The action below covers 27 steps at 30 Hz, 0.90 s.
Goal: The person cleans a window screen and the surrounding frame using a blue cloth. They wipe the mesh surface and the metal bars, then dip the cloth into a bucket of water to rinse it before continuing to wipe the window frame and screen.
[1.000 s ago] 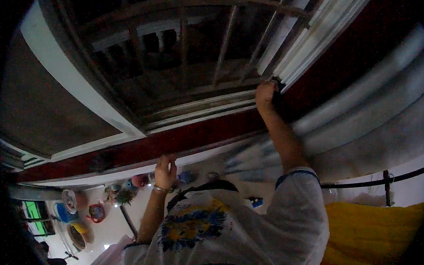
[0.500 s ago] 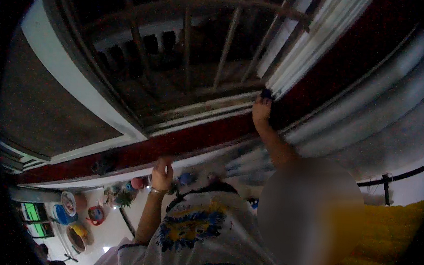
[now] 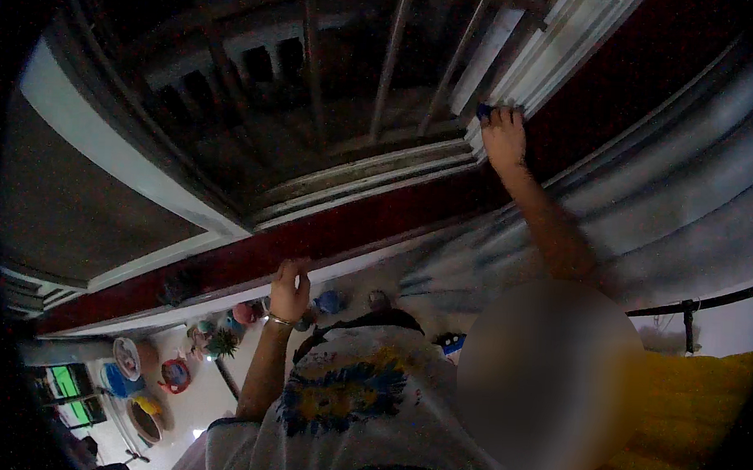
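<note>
My right hand [image 3: 506, 141] is pressed to the white window frame [image 3: 561, 54] just above its lower right corner. Its fingers are closed on a small dark blue wad [image 3: 483, 111], which sticks out to their left; whether it is cloth or sponge cannot be made out. Farther left and nearer to me, my left hand [image 3: 289, 292], with a bangle at the wrist, rests at the front edge of the dark red sill [image 3: 378, 208]. Its thumb stands apart from the fingers and nothing shows in it.
Metal bars [image 3: 390, 67] stand beyond the window opening. A screened sliding panel [image 3: 101, 189] fills the left side. A grey curtain [image 3: 647, 192] hangs at right, beside yellow fabric [image 3: 688, 408]. Below left, the floor holds a potted plant [image 3: 222, 342], a red basin [image 3: 175, 376] and several tubs.
My right hand has moved up and right with the dark blue wad, from the frame's bottom corner onto its upright side. My left hand has stayed at the sill edge.
</note>
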Available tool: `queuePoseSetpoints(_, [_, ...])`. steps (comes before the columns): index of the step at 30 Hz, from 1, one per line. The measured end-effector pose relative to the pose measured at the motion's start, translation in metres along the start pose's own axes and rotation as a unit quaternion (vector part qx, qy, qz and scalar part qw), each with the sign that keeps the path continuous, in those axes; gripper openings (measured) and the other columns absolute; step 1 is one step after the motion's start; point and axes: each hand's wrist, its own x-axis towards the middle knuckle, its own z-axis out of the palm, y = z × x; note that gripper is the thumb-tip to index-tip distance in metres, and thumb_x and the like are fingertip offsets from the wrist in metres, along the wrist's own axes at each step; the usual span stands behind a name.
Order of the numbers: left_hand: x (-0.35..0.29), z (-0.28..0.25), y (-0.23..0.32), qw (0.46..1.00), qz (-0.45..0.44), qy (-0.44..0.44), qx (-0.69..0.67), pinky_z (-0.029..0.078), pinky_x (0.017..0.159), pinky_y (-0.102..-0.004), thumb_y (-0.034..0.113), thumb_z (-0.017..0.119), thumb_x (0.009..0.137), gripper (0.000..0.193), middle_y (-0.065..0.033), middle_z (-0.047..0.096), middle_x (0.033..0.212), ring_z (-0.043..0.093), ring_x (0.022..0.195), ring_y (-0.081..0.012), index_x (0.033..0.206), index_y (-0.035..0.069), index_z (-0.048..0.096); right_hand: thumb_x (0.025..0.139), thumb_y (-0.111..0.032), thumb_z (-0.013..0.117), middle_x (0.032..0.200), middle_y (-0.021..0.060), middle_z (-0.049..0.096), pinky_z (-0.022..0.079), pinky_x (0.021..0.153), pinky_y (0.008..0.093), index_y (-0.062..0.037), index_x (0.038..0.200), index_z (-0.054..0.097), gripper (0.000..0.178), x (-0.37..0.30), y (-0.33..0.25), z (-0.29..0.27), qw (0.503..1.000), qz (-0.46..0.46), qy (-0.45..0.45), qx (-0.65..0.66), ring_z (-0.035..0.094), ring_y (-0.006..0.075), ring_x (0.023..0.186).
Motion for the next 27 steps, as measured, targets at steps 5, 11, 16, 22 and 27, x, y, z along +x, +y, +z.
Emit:
queuePoseSetpoints(5, [-0.005,0.01,-0.008,0.999,0.024,0.017,0.028,0.046,0.064,-0.0401,-0.007,0.05,0.071,0.024,-0.0159,0.058,0.083,0.056,0.077,-0.0352,0.093,0.002,0.056,0.086,-0.016,0.053,0.118,0.0092,0.05,0.04,0.091,0.0436,-0.009,0.121,0.041,0.038,-0.018,-0.036,0.076,0.951,-0.052,-0.238,-0.193,0.049,0.0288,0.106])
queuePoseSetpoints(11, [-0.01,0.008,-0.003,0.998,-0.006,0.036,0.042,0.046,0.061,-0.042,-0.007,0.051,0.072,0.022,-0.0167,0.057,0.082,0.056,0.075,-0.0365,0.091,0.003,0.056,0.078,-0.015,0.056,0.1,0.0154,0.061,0.029,0.096,0.0511,0.0001,0.098,0.062,0.026,-0.059,-0.095,0.182,0.963,-0.018,-0.068,-0.26,0.046,0.0348,0.111])
queuePoseSetpoints(16, [-0.017,0.009,-0.016,0.999,-0.01,0.03,0.037,0.046,0.06,-0.0405,-0.005,0.05,0.071,0.027,-0.0163,0.058,0.083,0.057,0.072,-0.0328,0.097,0.001,0.055,0.078,-0.014,0.055,0.101,0.0171,0.06,0.032,0.096,0.0455,-0.0008,0.095,0.062,0.023,-0.067,-0.109,0.175,0.994,0.081,-0.046,0.048,0.048,0.0306,0.107])
queuePoseSetpoints(22, [0.001,0.018,-0.006,1.0,0.008,0.02,0.014,0.047,0.064,-0.0406,-0.005,0.05,0.072,0.028,-0.0171,0.059,0.087,0.058,0.077,-0.0348,0.099,0.002,0.055,0.073,-0.014,0.057,0.094,0.0131,0.062,0.038,0.088,0.0426,-0.0057,0.083,0.065,0.016,-0.04,-0.055,0.114,0.964,0.059,0.111,0.236,0.051,0.0274,0.101])
queuePoseSetpoints(27, [0.02,0.029,0.008,1.0,0.01,-0.004,-0.002,0.047,0.068,-0.0416,-0.007,0.05,0.072,0.029,-0.0173,0.06,0.088,0.058,0.081,-0.036,0.099,0.002,0.055,0.074,-0.014,0.055,0.096,0.0108,0.06,0.039,0.086,0.043,-0.0076,0.086,0.064,0.017,-0.06,-0.065,0.142,0.963,0.022,-0.004,0.267,0.051,0.0272,0.099])
